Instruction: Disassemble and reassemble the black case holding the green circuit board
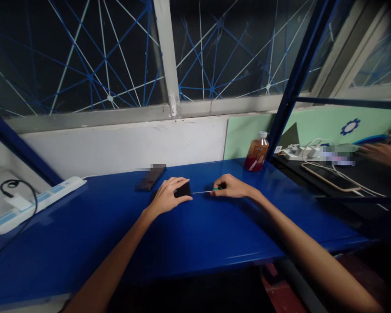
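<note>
Nearby, phone (152,177) beyond left hand (168,194) on black object (183,190), bottle (256,154) farther right.

a flat black block (183,190), partly hidden, lies on the blue table (195,234); a thin, green-handled rod (202,192) points sideways, tip at its edge.

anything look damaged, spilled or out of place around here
Mostly fine: on the blue table, the capped bottle stands and no spill shows. One flaw: the window frame looks chipped, with a ragged pale patch at the foot of its upright.
</note>
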Demonstrator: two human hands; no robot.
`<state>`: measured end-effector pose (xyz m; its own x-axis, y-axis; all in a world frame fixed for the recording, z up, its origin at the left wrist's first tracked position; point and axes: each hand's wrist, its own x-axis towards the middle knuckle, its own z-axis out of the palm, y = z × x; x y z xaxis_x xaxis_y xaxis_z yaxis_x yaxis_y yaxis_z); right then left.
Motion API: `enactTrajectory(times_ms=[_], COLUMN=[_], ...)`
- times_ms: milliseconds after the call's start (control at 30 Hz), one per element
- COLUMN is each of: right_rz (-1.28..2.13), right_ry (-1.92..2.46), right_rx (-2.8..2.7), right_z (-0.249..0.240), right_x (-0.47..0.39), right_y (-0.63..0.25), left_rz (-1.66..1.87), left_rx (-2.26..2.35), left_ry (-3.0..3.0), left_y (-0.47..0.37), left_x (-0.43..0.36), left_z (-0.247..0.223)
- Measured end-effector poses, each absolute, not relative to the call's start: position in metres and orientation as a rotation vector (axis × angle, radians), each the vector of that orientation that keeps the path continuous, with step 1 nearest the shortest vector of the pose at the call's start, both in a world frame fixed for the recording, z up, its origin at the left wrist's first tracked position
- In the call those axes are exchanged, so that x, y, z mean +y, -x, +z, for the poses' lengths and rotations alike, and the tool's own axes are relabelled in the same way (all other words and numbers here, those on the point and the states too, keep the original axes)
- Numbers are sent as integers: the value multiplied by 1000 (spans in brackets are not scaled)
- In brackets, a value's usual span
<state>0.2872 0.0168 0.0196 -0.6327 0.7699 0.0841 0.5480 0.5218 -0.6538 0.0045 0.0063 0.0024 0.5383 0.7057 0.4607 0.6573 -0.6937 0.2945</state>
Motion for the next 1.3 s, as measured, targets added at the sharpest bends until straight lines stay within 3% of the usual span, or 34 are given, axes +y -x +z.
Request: enactTrajectory(times_ms=[1300], right_rz=[951], right_ry=[1061], right_rx=[-2329], right_z=[22], right_x=[17], right_y=[-288], left_rz=[998], left_rx=[1171], left_ry=[-2575], left_y=[-10], left_x=[4], left_z=[6])
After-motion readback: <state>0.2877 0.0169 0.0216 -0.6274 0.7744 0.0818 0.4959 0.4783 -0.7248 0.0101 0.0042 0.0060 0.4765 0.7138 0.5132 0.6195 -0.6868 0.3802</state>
